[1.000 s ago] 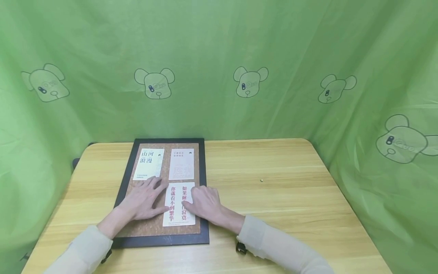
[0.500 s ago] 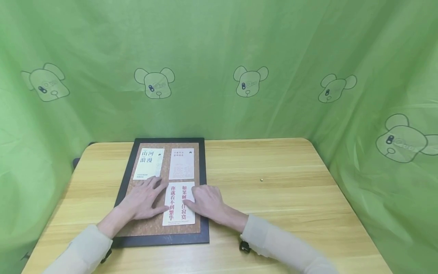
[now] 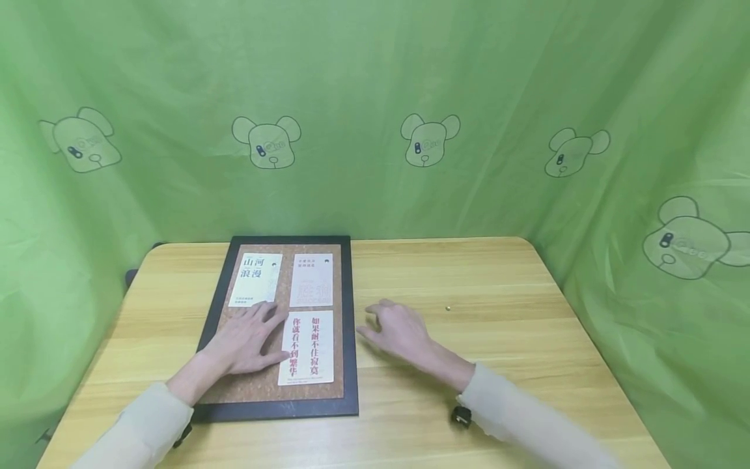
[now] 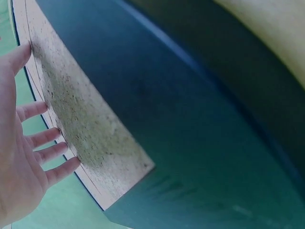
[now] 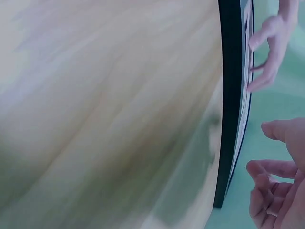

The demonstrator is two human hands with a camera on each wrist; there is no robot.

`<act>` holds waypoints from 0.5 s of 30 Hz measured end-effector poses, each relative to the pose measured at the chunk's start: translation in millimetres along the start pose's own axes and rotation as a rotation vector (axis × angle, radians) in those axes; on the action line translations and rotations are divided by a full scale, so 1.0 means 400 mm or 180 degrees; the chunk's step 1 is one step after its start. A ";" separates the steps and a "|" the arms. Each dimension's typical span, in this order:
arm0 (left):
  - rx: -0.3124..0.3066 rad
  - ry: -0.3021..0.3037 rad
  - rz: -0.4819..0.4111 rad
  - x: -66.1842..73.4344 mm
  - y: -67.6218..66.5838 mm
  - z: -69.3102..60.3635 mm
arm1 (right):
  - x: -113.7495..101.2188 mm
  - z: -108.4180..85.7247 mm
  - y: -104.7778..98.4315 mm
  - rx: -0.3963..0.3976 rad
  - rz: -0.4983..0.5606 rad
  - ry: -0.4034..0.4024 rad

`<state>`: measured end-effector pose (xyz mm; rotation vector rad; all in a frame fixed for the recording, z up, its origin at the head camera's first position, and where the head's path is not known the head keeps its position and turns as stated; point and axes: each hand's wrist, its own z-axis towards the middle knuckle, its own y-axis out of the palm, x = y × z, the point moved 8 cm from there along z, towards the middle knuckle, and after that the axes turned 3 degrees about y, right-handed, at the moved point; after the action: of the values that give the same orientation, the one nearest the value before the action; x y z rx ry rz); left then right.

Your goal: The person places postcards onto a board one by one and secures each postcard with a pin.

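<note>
My left hand (image 3: pixel 246 342) rests with spread fingers on a black-framed cork board (image 3: pixel 275 410). Its thumb touches the left edge of a white card with red characters (image 3: pixel 306 365) at the board's lower right. In the left wrist view, the straight fingertips (image 4: pixel 70 167) lie on the cork. Just beyond the frame's right edge hovers my right hand (image 3: pixel 398 329), fingers loosely curled and nothing held. The right wrist view also finds this hand (image 5: pixel 281 181) apart from the board. Two more cards, one with dark characters (image 3: pixel 258 286) and a pale one (image 3: pixel 312 280), lie side by side across the board's top.
The board lies on the left part of a wooden table (image 3: pixel 469 365). To the right sits a tiny round item (image 3: pixel 448 308), too small to identify. Green curtain (image 3: pixel 351 189) with mouse-like drawings encloses the table's back and sides.
My right hand has left the red-lettered card and moved right, off the board and over the table. The left hand and the cards stay where they were.
</note>
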<state>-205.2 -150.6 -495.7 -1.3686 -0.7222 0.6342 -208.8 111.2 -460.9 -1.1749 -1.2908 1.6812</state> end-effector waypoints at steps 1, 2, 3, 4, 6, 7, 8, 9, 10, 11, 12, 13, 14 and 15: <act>-0.0004 0.0000 0.0003 0.000 0.000 0.000 | 0.013 -0.003 -0.006 0.0014 0.0000 0.0015; -0.0009 -0.0003 0.0006 0.000 0.001 -0.001 | 0.024 -0.005 -0.013 0.0033 -0.0003 0.0020; -0.0011 -0.0007 0.0010 0.000 0.001 -0.001 | 0.033 -0.007 -0.019 0.0062 -0.0016 0.0009; -0.0012 -0.0008 0.0013 0.000 0.001 -0.001 | 0.042 -0.009 -0.024 0.0082 -0.0023 0.0002; -0.0012 -0.0009 0.0025 0.000 0.001 -0.001 | 0.059 -0.015 -0.033 0.0117 -0.0019 0.0003; -0.0015 -0.0009 0.0028 0.000 0.001 -0.001 | 0.066 -0.018 -0.038 0.0131 -0.0017 0.0006; -0.0018 -0.0011 0.0026 0.000 0.001 -0.001 | 0.074 -0.021 -0.042 0.0145 -0.0025 0.0010; -0.0020 -0.0010 0.0023 0.001 0.002 -0.001 | 0.081 -0.024 -0.045 0.0155 -0.0031 0.0017; -0.0024 -0.0010 0.0020 0.001 0.002 0.000 | 0.089 -0.027 -0.050 0.0169 -0.0029 0.0026; -0.0029 -0.0009 0.0021 0.002 0.003 0.000 | 0.098 -0.031 -0.054 0.0178 -0.0025 0.0046; -0.0032 -0.0010 0.0017 0.002 0.003 0.000 | 0.107 -0.033 -0.058 0.0192 -0.0028 0.0060; -0.0034 -0.0010 0.0014 0.002 0.004 0.000 | 0.116 -0.036 -0.063 0.0198 -0.0016 0.0079; -0.0034 -0.0010 0.0014 0.001 0.004 0.001 | 0.126 -0.038 -0.067 0.0212 -0.0002 0.0097; -0.0034 -0.0009 0.0017 0.001 0.005 0.001 | 0.135 -0.040 -0.072 0.0232 0.0017 0.0111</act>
<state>-205.1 -149.8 -497.7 -1.3802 -0.7254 0.6373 -212.2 173.0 -447.4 -1.1606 -1.1962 1.6901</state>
